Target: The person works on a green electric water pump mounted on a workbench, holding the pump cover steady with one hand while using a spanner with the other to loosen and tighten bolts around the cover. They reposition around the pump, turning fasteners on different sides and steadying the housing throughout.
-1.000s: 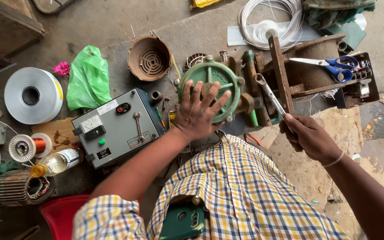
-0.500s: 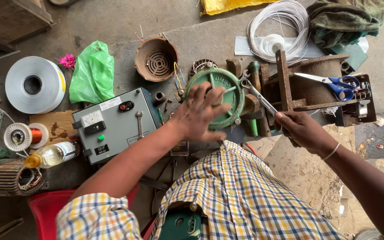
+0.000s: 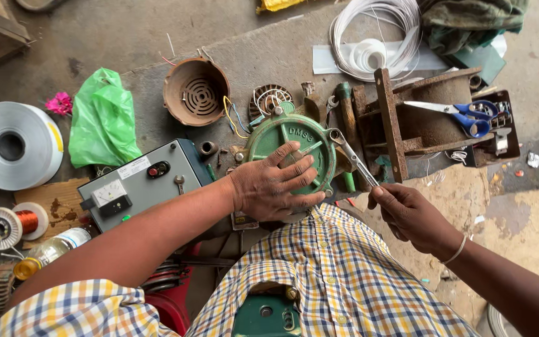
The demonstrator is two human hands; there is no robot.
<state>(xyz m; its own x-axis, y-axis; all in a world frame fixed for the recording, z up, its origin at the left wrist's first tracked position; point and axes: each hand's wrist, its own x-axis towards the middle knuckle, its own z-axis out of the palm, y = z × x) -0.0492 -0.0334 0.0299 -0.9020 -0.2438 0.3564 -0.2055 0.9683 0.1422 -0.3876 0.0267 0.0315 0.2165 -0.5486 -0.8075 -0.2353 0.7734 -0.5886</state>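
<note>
At the far left lay one large roll of silvery strip (image 3: 10, 145), and below it one spool of copper wire (image 3: 11, 223) and one clear bottle with a yellow cap (image 3: 48, 252). One crumpled green plastic bag (image 3: 102, 120) sat just right of the roll, with a single pink flower (image 3: 60, 103) between them. One grey meter box (image 3: 141, 183) with a dial and a red button stood on the concrete surface (image 3: 269, 56), and behind it one rusty round bowl-shaped casing (image 3: 195, 92) with slots in its floor. The left arm reached forward from its checked sleeve across the box's near edge, and the left hand (image 3: 269, 185) lay flat, fingers spread and slightly curled, pressing on the single green round motor cover (image 3: 268, 133) at the middle of the surface; it gripped nothing. One silver spanner (image 3: 352, 156) ran from the cover's right rim down to the right hand (image 3: 407, 212), which was closed around the handle end, the arm bent in from the lower right with one thin bangle at the wrist. Farther right stood one rusty metal frame (image 3: 394, 122) carrying one pair of blue-handled scissors (image 3: 463, 113), and above lay one coil of white wire (image 3: 375, 28).
</note>
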